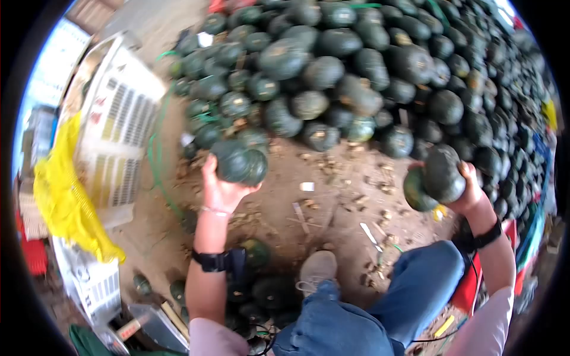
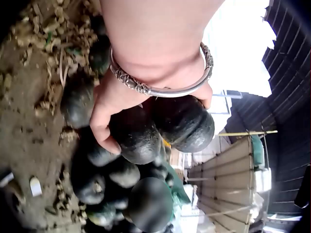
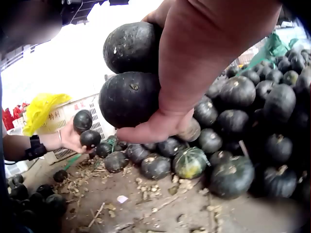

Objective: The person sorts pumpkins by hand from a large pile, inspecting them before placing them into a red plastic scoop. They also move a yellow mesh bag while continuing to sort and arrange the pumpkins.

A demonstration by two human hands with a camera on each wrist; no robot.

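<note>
My left hand [image 1: 224, 194] grips two dark green pumpkins side by side, a larger pumpkin [image 1: 230, 159] and another pumpkin [image 1: 256, 168]. In the left wrist view the thumb wraps one pumpkin [image 2: 136, 138] and fingers reach round the far side of the other pumpkin [image 2: 187, 126]. My right hand [image 1: 468, 191] holds a dark oval pumpkin [image 1: 443, 173] and a greener pumpkin [image 1: 417, 188] pressed against it. The right wrist view shows this pair stacked, an upper pumpkin [image 3: 130, 48] over a lower pumpkin [image 3: 129, 99]; most of the fingers are hidden. Both pairs are raised above the ground.
A large pumpkin heap [image 1: 356, 71] spreads ahead and to the right. To the left stands a white plastic crate [image 1: 122, 118] with yellow netting [image 1: 71, 184] over its side. More pumpkins [image 1: 273, 291] lie by my shoe [image 1: 319, 270]. Dry stem scraps litter the dirt floor [image 1: 279, 207].
</note>
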